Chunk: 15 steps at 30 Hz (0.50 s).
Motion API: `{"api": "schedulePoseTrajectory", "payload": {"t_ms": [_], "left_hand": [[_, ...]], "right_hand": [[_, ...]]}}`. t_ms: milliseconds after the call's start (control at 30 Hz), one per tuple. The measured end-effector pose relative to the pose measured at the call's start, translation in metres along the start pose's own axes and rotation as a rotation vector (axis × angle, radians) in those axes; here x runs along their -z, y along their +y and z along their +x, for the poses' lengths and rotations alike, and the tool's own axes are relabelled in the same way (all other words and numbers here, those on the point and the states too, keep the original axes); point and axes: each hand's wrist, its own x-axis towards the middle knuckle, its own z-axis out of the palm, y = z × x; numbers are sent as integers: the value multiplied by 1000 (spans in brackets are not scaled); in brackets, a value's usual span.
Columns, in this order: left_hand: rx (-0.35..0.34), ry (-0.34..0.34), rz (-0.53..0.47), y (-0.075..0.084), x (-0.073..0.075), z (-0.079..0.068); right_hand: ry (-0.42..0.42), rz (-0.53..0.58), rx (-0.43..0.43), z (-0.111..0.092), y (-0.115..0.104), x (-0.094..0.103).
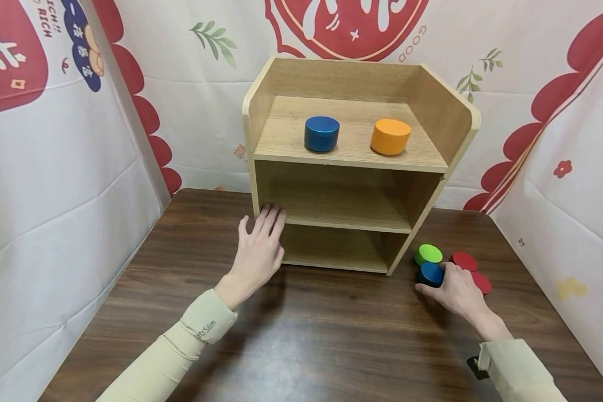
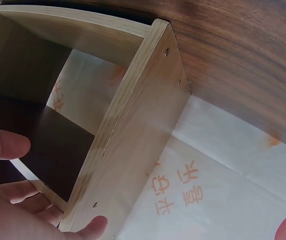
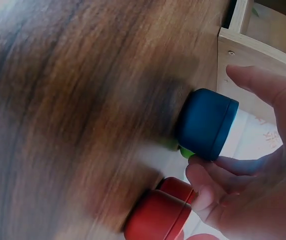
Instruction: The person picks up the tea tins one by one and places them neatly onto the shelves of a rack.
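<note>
Two tins (image 1: 322,135) top the shelf (image 1: 353,139); left hand (image 1: 256,251) outstretched, right hand (image 1: 459,290) spread around lower blue tin (image 1: 430,274).

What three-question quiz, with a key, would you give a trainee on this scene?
1. How many cylinders stand on top of the wooden shelf?
2. At which of its sides, left or right, is the left hand?
3. Which cylinder does the right hand have between thumb and fingers: A) red, B) green, C) blue?

Key:
1: two, the upper blue cylinder and the orange cylinder.
2: left.
3: C, the lower blue cylinder.
</note>
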Motion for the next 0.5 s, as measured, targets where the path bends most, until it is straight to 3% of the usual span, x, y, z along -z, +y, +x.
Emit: {"api": "schedulePoseTrajectory", "payload": {"t_ms": [500], "left_hand": [[8, 10, -31, 0, -3, -1]], "right_hand": [[-15, 59, -11, 2, 5, -6]]}}
